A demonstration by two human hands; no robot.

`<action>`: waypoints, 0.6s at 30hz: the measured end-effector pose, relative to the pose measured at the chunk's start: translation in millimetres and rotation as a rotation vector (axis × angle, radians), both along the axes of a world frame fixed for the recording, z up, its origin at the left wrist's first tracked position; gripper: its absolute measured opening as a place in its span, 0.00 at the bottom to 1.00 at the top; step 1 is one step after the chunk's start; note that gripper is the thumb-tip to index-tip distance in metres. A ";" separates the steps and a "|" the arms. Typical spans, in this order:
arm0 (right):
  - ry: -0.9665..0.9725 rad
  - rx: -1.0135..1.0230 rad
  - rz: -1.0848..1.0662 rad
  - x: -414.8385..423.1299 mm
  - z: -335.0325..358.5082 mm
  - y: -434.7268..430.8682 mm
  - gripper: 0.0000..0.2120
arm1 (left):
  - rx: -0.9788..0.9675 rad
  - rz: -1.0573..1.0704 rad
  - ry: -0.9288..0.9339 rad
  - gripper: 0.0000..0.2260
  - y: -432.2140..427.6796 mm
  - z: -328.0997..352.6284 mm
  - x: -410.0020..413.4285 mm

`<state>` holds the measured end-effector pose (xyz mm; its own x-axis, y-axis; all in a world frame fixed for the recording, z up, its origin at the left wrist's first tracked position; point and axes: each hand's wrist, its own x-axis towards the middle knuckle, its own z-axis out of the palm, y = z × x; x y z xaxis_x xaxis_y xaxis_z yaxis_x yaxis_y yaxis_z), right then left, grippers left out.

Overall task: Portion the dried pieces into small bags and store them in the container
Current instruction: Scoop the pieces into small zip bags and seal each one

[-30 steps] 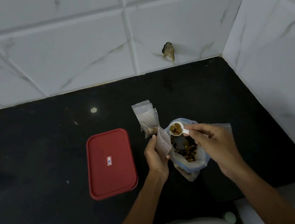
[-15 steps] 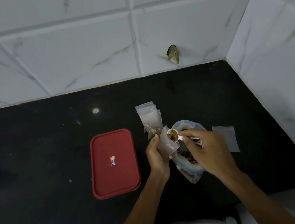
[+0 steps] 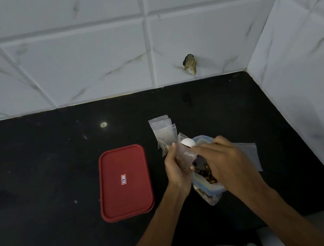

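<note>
Just right of the red container [image 3: 124,183], the left hand [image 3: 176,168] grips a small bag [image 3: 185,154] while the right hand [image 3: 225,161] tips a white spoon [image 3: 188,142] into it.

Looks like a home kitchen corner to me: a polished black stone countertop [image 3: 35,165] runs into white marble-look wall tiles [image 3: 82,61] at 12 o'clock, and a second tiled wall [image 3: 310,76] closes it off at 3 o'clock. Food-storage stuff sits on the counter too, a red-lidded container [image 3: 124,183] around 9 o'clock of centre and little zip bags [image 3: 163,131] near the middle. There's even a chipped hole [image 3: 190,64] in the back tile at about 1 o'clock.
</note>
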<state>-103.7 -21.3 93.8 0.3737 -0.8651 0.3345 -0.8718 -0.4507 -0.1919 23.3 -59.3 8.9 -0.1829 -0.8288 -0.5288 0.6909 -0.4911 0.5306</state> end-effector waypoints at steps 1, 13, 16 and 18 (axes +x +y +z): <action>-0.006 -0.027 0.009 -0.8 1.3 1.7 0.19 | -0.004 -0.007 0.008 0.19 0.3 1.8 -0.6; -0.036 -0.081 -0.072 -5.6 2.8 9.6 0.19 | -0.012 -0.008 0.018 0.21 1.0 1.8 -4.0; -0.082 -0.057 -0.094 -4.6 0.7 7.7 0.19 | -0.010 -0.018 0.005 0.20 1.4 0.9 -4.2; -0.202 -0.032 -0.132 -2.8 1.2 8.6 0.17 | -0.018 -0.020 0.009 0.19 1.2 2.1 -5.0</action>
